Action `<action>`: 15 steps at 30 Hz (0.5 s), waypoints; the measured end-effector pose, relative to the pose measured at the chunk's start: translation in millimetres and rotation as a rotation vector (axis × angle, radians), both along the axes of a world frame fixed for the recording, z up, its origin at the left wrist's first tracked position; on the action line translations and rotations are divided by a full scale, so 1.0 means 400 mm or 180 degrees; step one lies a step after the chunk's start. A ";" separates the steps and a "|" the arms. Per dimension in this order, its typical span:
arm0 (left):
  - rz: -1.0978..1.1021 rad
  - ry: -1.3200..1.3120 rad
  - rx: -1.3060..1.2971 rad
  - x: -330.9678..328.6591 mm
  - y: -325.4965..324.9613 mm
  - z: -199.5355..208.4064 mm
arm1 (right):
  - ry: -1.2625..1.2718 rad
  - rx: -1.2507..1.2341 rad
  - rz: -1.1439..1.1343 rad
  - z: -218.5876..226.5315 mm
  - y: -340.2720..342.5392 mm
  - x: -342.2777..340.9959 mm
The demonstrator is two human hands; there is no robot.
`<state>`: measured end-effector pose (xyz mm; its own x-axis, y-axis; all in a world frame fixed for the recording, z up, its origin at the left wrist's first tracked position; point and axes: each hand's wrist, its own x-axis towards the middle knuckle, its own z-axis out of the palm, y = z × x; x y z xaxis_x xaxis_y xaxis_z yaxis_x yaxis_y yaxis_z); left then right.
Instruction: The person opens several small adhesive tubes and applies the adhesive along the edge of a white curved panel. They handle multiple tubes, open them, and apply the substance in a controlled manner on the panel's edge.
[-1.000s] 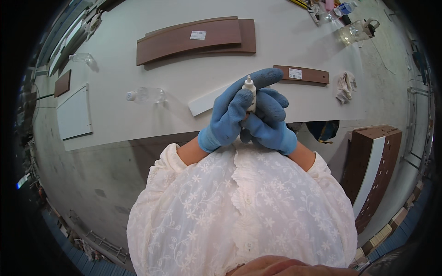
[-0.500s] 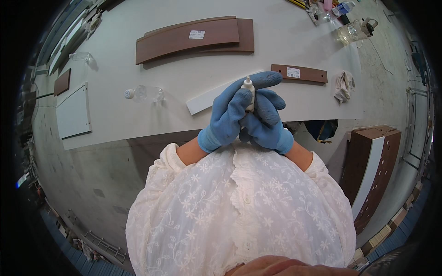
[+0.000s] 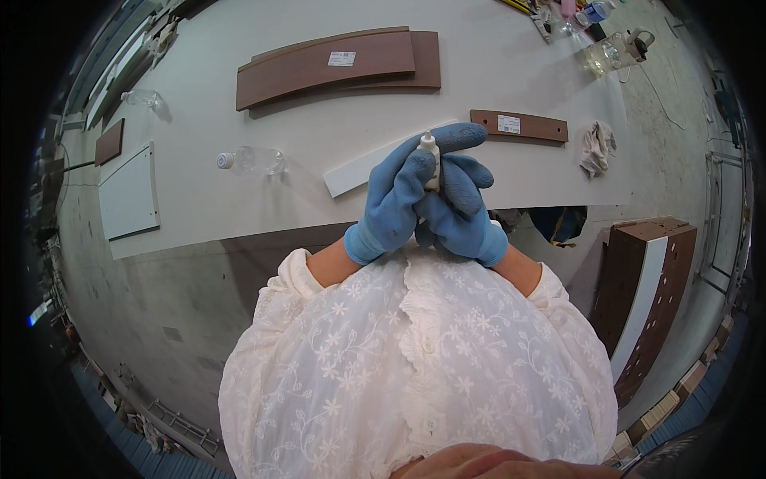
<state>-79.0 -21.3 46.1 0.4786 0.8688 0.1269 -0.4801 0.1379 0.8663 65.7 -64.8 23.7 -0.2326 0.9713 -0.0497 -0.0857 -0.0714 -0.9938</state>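
Observation:
A small white squeeze bottle (image 3: 430, 147) with a narrow nozzle stands upright between my two blue-gloved hands, just above the table's near edge. My left hand (image 3: 389, 195) is closed on it, thumb in front and forefinger reaching behind it to the right. My right hand (image 3: 460, 222) presses against the left from below, its fingers bent around the bottle's lower part, which is mostly hidden. Beyond the hands a narrow white board (image 3: 359, 176) lies on the white table (image 3: 303, 209). A short brown strip (image 3: 546, 130) with a label and holes lies just past my fingertips.
Two brown panels (image 3: 319, 76) are stacked at the table's far side. A clear plastic bottle (image 3: 254, 160) lies left of my hands; a white panel (image 3: 128, 194) is farther left. A rag (image 3: 595, 152) and a jug (image 3: 610, 56) are at right. Brown boards (image 3: 678, 271) stand beside the table.
Almost nothing differs. Both hands keep the same hold on the white squeeze bottle, and the view has shifted very slightly.

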 end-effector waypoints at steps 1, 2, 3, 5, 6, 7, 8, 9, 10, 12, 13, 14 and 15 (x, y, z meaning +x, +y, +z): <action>0.0014 0.0019 -0.0013 0.000 0.000 -0.001 | 0.0005 0.0029 -0.0006 0.001 0.000 0.000; 0.0023 0.0040 -0.0017 0.001 0.000 -0.002 | 0.0043 0.0018 -0.0017 0.002 0.000 0.000; 0.0029 0.0065 -0.0015 0.002 -0.001 -0.004 | 0.0081 0.0006 -0.0028 0.003 0.000 0.000; 0.0055 0.0072 -0.0014 0.004 0.000 -0.006 | 0.0032 -0.0051 0.0054 0.004 0.002 0.000; 0.0072 0.0091 0.0000 0.004 0.000 -0.007 | 0.0043 -0.0087 0.0073 0.004 0.003 0.001; 0.0079 0.0076 0.0006 0.005 0.001 -0.007 | 0.0005 -0.0011 0.0067 0.004 0.004 0.000; 0.0092 0.0072 0.0022 0.005 0.002 -0.007 | 0.0001 0.0059 0.0038 0.003 0.006 -0.002; 0.0098 0.0086 0.0049 0.005 0.003 -0.007 | -0.0003 0.0128 0.0009 0.003 0.006 -0.002; 0.0077 0.0052 0.0041 0.005 0.005 -0.006 | -0.0002 0.0125 0.0009 0.002 0.007 -0.003; 0.0022 0.0034 0.0039 0.004 0.007 -0.004 | 0.0001 0.0118 0.0011 0.002 0.007 -0.003; 0.0031 0.0033 0.0020 0.004 0.008 -0.003 | 0.0017 0.0126 0.0011 0.001 0.008 -0.003; 0.0040 0.0046 -0.0009 0.004 0.008 -0.003 | 0.0033 0.0133 0.0011 0.001 0.009 -0.004; 0.0047 0.0067 -0.0037 0.004 0.008 -0.002 | 0.0048 0.0140 0.0012 0.000 0.010 -0.004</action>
<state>-77.3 -18.0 45.2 0.4681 0.8772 0.1067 -0.4638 0.1411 0.8747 64.2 -60.8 23.7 -0.2365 0.9716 -0.0034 -0.1006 -0.0280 -0.9945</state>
